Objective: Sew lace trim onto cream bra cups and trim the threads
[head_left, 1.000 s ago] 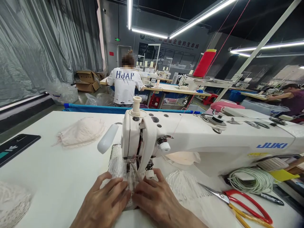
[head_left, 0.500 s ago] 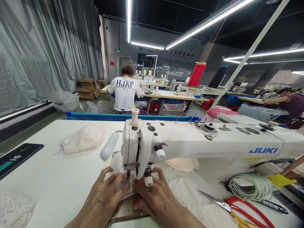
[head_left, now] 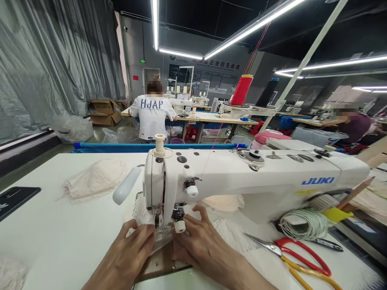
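A white JUKI sewing machine stands across the white table. A piece of white lace fabric lies under its presser foot. My left hand lies flat on the lace just left of the needle, fingers stretched forward. On the right of the needle my right hand presses the same fabric, fingers extended toward the foot. Neither hand grips anything.
Red-handled scissors and a coil of white cord lie at the right. A lace piece and a dark phone sit at the left. A person in a white shirt and another person work at tables behind.
Both hands have slid forward with the lace toward the presser foot. A brown plate edge below the fabric has come into sight. The view has shifted to the right.
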Demonstrator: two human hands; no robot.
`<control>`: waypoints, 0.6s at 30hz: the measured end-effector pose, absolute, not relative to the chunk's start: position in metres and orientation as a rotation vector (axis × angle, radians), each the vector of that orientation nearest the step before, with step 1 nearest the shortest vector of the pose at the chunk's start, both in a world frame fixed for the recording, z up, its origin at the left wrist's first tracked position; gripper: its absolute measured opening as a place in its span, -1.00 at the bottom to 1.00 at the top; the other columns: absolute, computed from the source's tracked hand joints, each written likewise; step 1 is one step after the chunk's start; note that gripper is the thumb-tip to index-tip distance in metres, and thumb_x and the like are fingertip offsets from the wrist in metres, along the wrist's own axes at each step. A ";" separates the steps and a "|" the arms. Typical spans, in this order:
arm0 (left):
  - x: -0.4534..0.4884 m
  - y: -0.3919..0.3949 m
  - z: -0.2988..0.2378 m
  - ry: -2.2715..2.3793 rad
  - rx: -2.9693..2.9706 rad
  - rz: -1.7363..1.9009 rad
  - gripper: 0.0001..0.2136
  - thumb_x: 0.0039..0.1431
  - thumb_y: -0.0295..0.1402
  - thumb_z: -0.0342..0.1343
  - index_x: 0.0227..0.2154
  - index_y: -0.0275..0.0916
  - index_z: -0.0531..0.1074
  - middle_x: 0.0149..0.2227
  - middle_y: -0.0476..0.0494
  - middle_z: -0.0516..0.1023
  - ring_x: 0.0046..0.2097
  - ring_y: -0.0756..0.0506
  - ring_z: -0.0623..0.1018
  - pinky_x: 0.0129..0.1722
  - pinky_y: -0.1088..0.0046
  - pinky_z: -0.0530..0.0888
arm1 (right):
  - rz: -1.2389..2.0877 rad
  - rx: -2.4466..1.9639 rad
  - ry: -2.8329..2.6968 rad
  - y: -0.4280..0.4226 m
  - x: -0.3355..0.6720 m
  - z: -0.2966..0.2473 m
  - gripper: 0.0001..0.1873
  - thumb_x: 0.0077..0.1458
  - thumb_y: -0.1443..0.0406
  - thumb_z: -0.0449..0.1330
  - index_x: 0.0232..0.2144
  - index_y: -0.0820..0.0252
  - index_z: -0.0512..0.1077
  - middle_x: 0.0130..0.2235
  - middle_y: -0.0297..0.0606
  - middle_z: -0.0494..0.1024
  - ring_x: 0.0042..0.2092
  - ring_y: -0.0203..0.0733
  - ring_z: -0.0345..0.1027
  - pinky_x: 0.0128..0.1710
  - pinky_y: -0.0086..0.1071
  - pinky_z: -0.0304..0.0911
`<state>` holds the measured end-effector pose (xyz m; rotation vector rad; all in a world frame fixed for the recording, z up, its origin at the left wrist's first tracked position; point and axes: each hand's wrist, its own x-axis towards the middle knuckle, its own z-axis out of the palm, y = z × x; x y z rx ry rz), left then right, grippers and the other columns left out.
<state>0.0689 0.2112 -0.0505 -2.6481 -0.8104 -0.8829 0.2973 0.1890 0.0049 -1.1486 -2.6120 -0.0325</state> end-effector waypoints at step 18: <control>0.070 0.201 -0.042 -0.808 -2.685 -0.973 -0.78 0.31 -0.52 -0.16 -0.22 -0.30 0.42 -0.27 -0.11 0.52 -0.22 -0.05 0.47 -0.09 0.25 0.18 | 0.058 -1.013 -2.642 0.187 0.295 -0.003 -0.74 0.26 0.13 0.02 -0.22 0.20 0.34 -0.17 -0.22 0.47 -0.09 -0.11 0.28 0.02 -0.09 -0.09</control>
